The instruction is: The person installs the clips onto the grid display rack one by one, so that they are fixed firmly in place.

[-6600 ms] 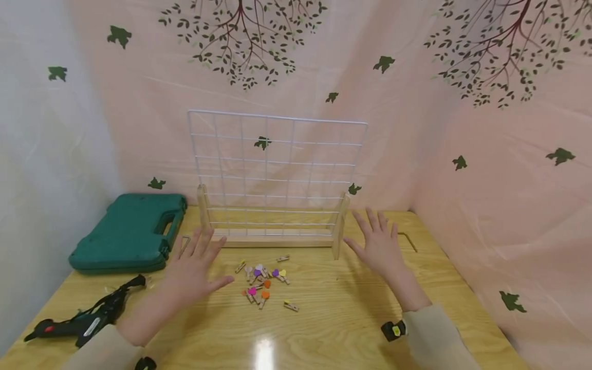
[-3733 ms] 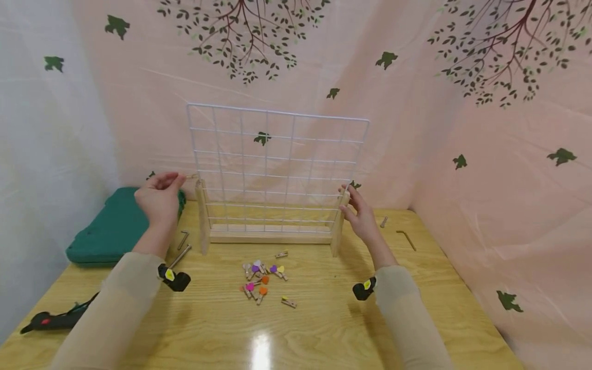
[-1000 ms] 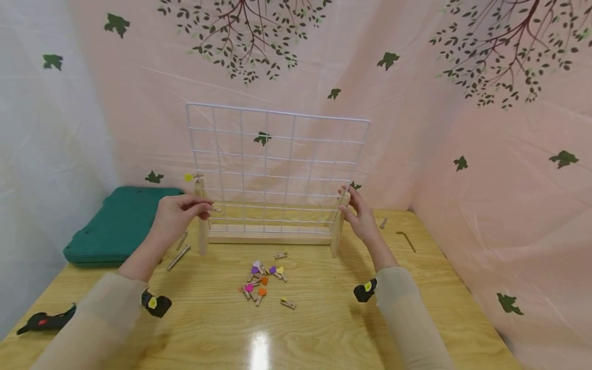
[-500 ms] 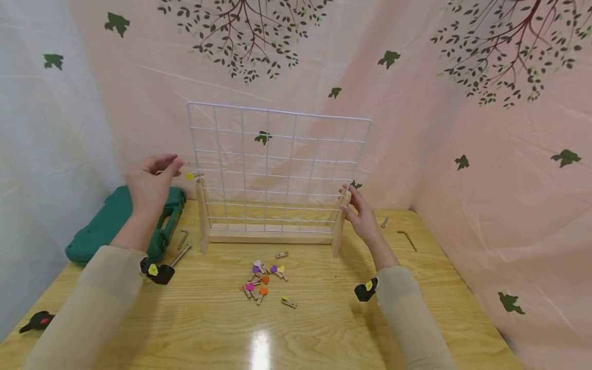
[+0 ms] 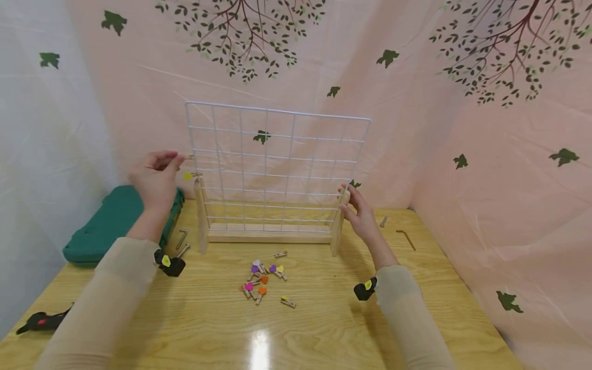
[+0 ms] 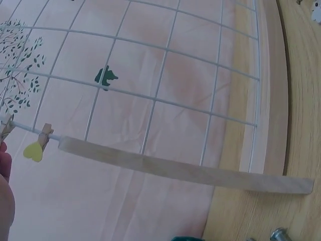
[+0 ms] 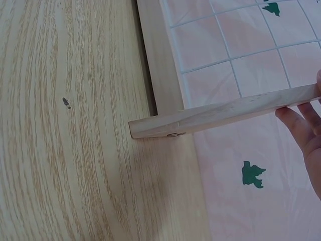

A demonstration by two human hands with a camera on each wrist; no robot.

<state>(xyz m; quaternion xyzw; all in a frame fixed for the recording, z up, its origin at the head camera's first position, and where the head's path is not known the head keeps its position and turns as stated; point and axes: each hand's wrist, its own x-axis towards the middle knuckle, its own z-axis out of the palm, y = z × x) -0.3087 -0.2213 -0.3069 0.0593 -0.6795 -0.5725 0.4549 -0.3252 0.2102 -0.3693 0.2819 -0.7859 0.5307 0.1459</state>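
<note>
Pinching wooden clothespin: left hand, at left edge of white wire grid; right hand grips right wooden upright. Yellow-heart clothespin sits clipped just below. Loose clothespins lie on worktop in front; green case at left.

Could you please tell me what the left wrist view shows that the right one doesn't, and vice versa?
Left wrist only: the left hand holding a clothespin, a yellow-heart clothespin clipped nearby, the left upright, a bolt.
Right wrist only: the right hand gripping the right upright.
Both: the white wire grid, crossbar, wooden tabletop and pink curtain.
</note>
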